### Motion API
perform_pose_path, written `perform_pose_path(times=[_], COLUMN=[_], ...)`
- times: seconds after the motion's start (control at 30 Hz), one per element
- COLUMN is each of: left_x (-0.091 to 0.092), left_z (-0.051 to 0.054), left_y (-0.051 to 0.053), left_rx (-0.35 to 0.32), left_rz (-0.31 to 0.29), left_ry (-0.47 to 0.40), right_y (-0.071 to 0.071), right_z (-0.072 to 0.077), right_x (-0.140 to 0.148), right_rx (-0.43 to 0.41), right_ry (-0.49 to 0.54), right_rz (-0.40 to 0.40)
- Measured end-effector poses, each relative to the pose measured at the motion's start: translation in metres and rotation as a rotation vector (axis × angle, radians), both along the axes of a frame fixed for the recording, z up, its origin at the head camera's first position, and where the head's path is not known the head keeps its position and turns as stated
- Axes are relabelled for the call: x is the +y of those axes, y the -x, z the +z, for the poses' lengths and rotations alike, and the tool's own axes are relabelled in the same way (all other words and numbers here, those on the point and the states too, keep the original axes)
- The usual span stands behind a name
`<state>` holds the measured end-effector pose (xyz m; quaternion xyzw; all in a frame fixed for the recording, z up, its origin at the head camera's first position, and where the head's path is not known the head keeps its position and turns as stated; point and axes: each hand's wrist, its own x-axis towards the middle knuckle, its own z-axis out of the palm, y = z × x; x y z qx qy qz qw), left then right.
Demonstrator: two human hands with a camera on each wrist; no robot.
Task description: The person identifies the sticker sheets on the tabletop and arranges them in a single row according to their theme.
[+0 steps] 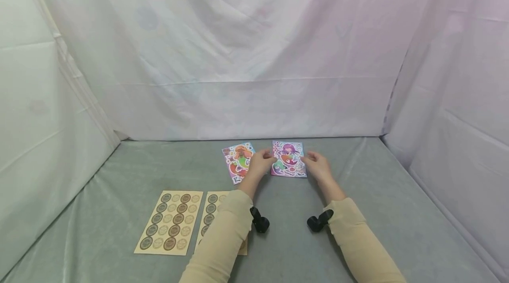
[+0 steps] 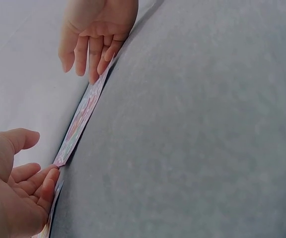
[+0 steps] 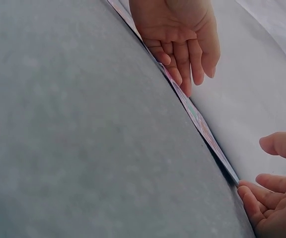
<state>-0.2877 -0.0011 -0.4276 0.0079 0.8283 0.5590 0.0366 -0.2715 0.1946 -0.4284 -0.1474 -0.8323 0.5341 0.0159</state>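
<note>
A purple-edged sticker sheet with a mermaid (image 1: 288,159) lies at the back of the grey-green table, between the two hands. My left hand (image 1: 260,163) touches its left edge with the fingertips, thumb held apart in the left wrist view. At the opposite edge, the fingertips of my right hand (image 1: 318,167) touch the sheet, and the right wrist view shows that thumb raised away too. Neither hand is curled round the sheet. Beside the left hand, partly covered by it, lies a second colourful sticker sheet (image 1: 235,166), turned at a slight slant.
Nearer the front left lie two cream sheets of round brown and beige stickers, one fully visible (image 1: 160,250) and one (image 1: 202,221) partly behind the left sleeve. White cloth (image 1: 254,110) hangs at the back and both sides. A black wrist-worn device (image 1: 260,221) sits on each sleeve.
</note>
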Motion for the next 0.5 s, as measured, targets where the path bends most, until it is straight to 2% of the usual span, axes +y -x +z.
perform_pose_path(times=[0.5], left_x=[0.0003], left_z=[-0.0021], left_y=[0.0012], left_rx=[-0.003], left_rz=[0.021], left_ry=[-0.032], right_y=[-0.0028], right_z=[0.0022], right_x=[-0.0022], right_rx=[-0.009], right_ry=[0.073], right_rz=[-0.024])
